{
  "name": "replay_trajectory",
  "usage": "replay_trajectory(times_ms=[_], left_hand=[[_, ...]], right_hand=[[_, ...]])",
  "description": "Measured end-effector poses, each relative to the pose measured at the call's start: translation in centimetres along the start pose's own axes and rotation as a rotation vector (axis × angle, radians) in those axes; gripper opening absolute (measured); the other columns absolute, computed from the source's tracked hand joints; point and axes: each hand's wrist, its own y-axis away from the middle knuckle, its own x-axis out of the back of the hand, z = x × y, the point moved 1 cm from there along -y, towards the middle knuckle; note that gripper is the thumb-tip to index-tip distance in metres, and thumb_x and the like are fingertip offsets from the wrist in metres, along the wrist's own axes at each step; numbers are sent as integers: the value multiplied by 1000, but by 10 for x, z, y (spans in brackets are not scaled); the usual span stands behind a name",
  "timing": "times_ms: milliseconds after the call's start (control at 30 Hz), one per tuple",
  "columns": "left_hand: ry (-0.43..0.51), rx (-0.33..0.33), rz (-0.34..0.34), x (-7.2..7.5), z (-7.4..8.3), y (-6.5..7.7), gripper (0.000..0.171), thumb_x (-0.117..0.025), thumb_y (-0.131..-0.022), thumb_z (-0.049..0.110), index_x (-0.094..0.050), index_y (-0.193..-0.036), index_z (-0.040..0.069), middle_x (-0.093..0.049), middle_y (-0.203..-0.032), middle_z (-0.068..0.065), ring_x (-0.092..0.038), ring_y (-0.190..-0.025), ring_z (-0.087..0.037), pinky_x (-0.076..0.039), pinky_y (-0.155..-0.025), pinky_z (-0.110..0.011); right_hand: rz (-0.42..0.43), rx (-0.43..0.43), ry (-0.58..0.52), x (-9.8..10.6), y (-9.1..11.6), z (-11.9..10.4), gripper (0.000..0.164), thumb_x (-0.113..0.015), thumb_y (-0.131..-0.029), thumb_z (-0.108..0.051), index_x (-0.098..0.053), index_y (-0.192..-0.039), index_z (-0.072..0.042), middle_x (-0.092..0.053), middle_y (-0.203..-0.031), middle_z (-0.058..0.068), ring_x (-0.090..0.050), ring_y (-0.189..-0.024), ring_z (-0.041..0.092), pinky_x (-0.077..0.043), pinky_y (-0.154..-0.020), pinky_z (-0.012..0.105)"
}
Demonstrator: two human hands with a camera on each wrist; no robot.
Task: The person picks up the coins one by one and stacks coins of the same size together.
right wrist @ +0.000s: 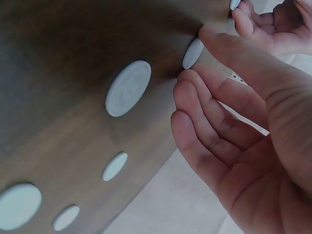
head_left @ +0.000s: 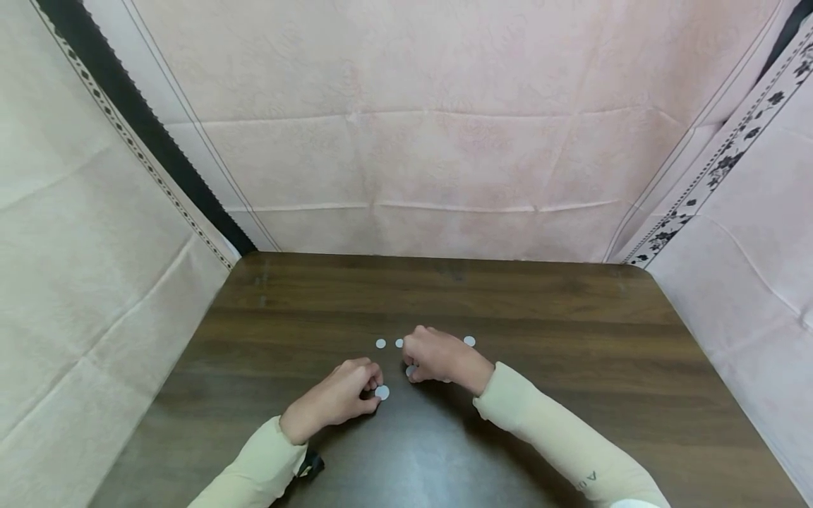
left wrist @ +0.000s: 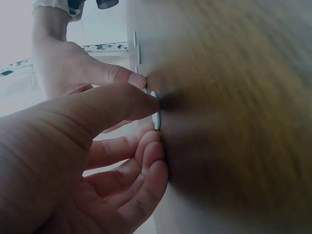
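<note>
Several flat, round white discs lie on the brown wooden table. My left hand [head_left: 339, 394] pinches one white disc [head_left: 382, 392] at its edges between thumb and fingers; this disc [left wrist: 156, 111] lies against the tabletop in the left wrist view. Further right and a little farther away, my right hand [head_left: 441, 356] holds another white disc [right wrist: 193, 53] the same way, with the thumb on one side and fingertips on the other. In the head view that hand covers part of its disc [head_left: 410, 370].
Beyond the hands lie loose discs, one at the left [head_left: 380, 343] and one right of my right wrist [head_left: 469, 341]. A larger-looking disc [right wrist: 128, 88] rests near my right fingers. The wooden table [head_left: 540, 310] meets pale cloth hangings [head_left: 413, 162] at its back and sides.
</note>
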Motion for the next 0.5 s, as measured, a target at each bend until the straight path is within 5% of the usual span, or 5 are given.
replay_trajectory(times_ms=[267, 500], left_hand=[[-4, -8, 0, -1, 0, 0, 14, -80, -88, 5, -67, -94, 7, -59, -87, 0, -53, -76, -8, -47, -68, -19], [-11, -26, 13, -1, -1, 0, 14, -80, -88, 5, -67, -93, 7, -60, -86, -1, -52, -75, -8, -47, -68, -20]], right_hand=[[-36, -21, 73, -1, -5, -4, 58, -83, -83, -11, -36, -51, -21, -24, -46, -12, -29, -40, 2, -26, -45, 21], [-75, -44, 101, -6, -10, -3, 45, -89, -81, -25, -48, -61, -20, -38, -53, -10, -39, -46, 6, -32, -48, 22]])
